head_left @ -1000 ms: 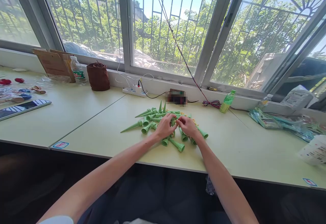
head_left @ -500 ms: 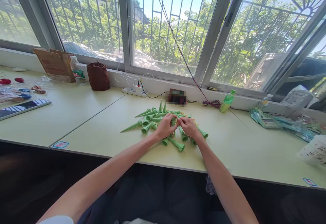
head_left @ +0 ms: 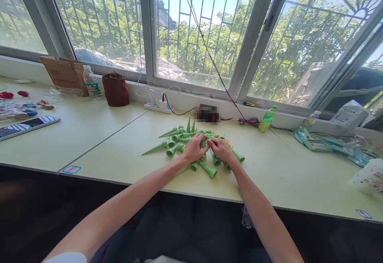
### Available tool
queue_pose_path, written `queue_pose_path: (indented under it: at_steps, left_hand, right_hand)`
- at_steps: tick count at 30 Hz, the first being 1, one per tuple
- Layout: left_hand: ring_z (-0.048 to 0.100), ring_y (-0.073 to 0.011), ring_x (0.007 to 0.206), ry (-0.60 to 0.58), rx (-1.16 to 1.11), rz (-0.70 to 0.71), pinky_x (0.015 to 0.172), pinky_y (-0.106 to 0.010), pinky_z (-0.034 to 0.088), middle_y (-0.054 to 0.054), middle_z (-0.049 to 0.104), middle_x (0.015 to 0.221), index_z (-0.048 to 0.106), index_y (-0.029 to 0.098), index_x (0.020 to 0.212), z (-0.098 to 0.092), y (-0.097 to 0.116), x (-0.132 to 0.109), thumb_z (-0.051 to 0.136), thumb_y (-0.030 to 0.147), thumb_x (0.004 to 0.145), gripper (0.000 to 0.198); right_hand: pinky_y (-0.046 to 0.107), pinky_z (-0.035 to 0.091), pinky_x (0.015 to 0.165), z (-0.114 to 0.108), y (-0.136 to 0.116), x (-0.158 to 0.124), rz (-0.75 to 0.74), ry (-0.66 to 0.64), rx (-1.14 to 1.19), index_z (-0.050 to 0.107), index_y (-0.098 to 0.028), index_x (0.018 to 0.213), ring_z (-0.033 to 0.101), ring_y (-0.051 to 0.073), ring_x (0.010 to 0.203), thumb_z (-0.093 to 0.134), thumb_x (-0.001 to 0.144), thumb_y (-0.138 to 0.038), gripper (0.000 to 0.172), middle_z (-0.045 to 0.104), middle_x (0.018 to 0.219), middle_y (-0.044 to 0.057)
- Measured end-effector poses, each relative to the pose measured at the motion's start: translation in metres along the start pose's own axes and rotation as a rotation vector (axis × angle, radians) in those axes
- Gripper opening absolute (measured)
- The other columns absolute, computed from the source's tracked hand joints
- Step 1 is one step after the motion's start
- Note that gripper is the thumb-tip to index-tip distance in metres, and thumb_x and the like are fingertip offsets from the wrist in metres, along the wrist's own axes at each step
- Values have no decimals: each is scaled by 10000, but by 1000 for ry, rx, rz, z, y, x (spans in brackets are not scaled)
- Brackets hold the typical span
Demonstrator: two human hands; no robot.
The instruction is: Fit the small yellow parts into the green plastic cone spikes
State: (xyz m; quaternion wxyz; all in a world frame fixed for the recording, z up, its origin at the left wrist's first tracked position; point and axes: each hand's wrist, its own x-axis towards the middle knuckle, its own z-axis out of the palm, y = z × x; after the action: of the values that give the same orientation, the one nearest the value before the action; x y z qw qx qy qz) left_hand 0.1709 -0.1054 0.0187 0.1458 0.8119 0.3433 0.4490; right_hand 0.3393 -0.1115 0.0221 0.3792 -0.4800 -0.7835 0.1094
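Note:
Over a pile of hollow green plastic spikes, my left hand (head_left: 194,148) is closed around one green plastic spike (head_left: 204,144), its narrow end pointing down. My right hand (head_left: 221,148) pinches at the top of that spike, fingertips close to my left thumb; what it grips is too small and covered to make out. Around both hands lie several loose spikes, such as one long tapered spike (head_left: 154,148) on the left and one with its open end toward me (head_left: 209,170). Small yellow pieces (head_left: 228,142) are scattered behind my right hand.
Along the window sill stand a power strip (head_left: 157,107), a brown bag (head_left: 116,89), a clear bottle (head_left: 92,83) and a green bottle (head_left: 267,118). A tablet (head_left: 28,127) lies at the left. Plastic packets (head_left: 332,145) and a white tub (head_left: 369,178) are at the right.
Almost nothing differs. Both hands stay at the same spot over the pile, with only a slight shift of the fingertips at the top of the held spike.

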Motion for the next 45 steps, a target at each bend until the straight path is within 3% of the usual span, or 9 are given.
queue_pose_path:
  at_steps: [9, 19, 34, 45]
  left_hand:
    - [514, -104, 605, 4, 11, 22, 711, -291, 459, -27, 579, 958, 585, 181, 1011, 1, -3, 0, 620, 191, 775, 239]
    - [515, -94, 581, 4, 2, 12, 676, -286, 464, -31, 572, 970, 576, 180, 1016, 1, -2, 0, 606, 185, 789, 228]
    - [514, -108, 606, 7, 6, 21, 667, -287, 455, -31, 582, 940, 580, 179, 1007, 3, -5, -1, 621, 183, 761, 250]
    - [511, -107, 603, 1, 12, 19, 653, -280, 450, -25, 575, 921, 572, 177, 1006, 2, -4, -1, 611, 192, 762, 248]
  right_hand:
    - [268, 284, 539, 0, 0, 0, 15, -27, 20, 420, -192, 575, 411, 132, 539, 383, 936, -424, 431, 463, 536, -10]
    - [269, 324, 562, 0, -4, 0, 19, -55, 0, 451, -202, 619, 453, 139, 539, 397, 945, -382, 376, 509, 546, -5]
    - [272, 332, 579, 3, -1, 1, 11, -34, -26, 458, -194, 576, 481, 141, 563, 356, 965, -432, 468, 562, 578, 18]
    - [281, 253, 527, 6, 0, 2, 57, -27, -100, 343, -203, 546, 382, 136, 520, 298, 968, -506, 521, 453, 523, -2]
